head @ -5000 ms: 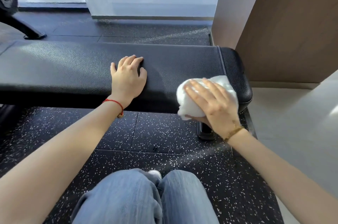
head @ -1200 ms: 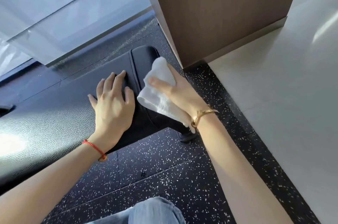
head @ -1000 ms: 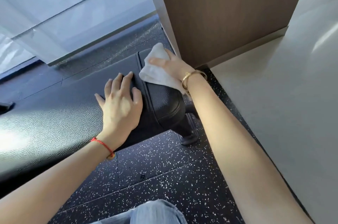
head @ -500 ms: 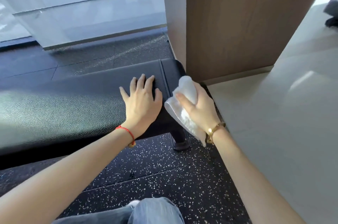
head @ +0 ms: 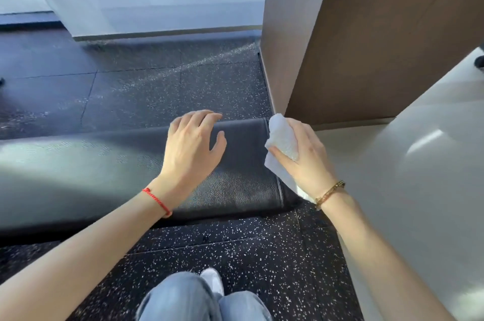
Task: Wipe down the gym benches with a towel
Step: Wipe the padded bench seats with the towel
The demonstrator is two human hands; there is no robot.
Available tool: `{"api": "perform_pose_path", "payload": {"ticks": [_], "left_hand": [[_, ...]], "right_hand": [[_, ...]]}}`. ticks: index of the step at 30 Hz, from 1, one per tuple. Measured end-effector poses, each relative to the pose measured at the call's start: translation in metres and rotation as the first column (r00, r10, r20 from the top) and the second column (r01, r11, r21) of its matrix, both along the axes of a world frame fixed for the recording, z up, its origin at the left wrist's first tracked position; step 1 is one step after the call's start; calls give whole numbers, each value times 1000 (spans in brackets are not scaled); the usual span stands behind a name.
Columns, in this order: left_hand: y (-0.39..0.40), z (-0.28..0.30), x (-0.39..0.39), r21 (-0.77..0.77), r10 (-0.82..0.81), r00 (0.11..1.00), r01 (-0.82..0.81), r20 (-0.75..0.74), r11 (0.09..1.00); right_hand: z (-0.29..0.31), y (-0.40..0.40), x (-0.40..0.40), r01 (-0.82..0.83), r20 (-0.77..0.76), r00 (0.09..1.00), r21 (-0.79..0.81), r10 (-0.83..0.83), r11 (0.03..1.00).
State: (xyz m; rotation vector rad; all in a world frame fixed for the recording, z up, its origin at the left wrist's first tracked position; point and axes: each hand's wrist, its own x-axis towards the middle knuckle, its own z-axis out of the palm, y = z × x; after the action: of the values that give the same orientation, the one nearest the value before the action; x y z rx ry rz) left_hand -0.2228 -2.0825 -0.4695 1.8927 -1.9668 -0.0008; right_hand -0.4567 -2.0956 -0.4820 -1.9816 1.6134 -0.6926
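Plainly, the towel [head: 284, 141] is a soft, light white cloth, bunched in the right hand [head: 305, 157], whose fingers are closed around it with the thumb pressed on its near-left side; a loose flap hangs below the fist toward the wrist. It sits against the right end of the bench [head: 235, 184], at the end cap, near the corner of the brown wall panel [head: 392, 45]. Being limp, it should fold over the rounded end and edges readily, and it is best kept wadded in the palm, as here, so that the flap does not trail onto the speckled floor [head: 235, 250]. The bench pad looks like black pebbled vinyl over foam: firm, somewhat slick under a cloth, and heavy enough, I judge, not to shift under a wipe. The left hand [head: 192, 154] lies open on the pad's top, fingers spread and reaching to the far edge, gripping nothing; it seems to brace the body. A stitched seam marks off the end cap, a place where dirt could lodge. No brand, label or writing can be read on the towel, the bench or anything around them.
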Motion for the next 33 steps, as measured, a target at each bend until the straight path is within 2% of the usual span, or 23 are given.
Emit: {"api": "perform_pose_path", "payload": {"ticks": [4, 12, 16, 22, 28, 33], "left_hand": [[5, 94, 28, 4, 65, 998, -65, -9, 998], [17, 307, 67, -58, 207, 978, -208, -21, 976], [21, 386, 73, -58, 243, 969, -246, -46, 968], [19, 444, 58, -28, 267, 961, -269, -64, 963], [-2, 460, 9, -32, 387, 918, -391, -93, 920], [-37, 465, -47, -38, 503, 850, -514, -156, 857]], "right_hand": [[94, -12, 16, -47, -12, 999, 51, 48, 998], [315, -33, 45, -138, -13, 990, 36, 139, 990], [395, -42, 52, -203, -43, 978, 17, 204, 979], [457, -66, 40, -269, -31, 963, -62, 267, 961], [476, -115, -1, -383, 5, 923, -42, 384, 923], [489, -171, -35, -540, -22, 841, -27, 540, 841]]}}
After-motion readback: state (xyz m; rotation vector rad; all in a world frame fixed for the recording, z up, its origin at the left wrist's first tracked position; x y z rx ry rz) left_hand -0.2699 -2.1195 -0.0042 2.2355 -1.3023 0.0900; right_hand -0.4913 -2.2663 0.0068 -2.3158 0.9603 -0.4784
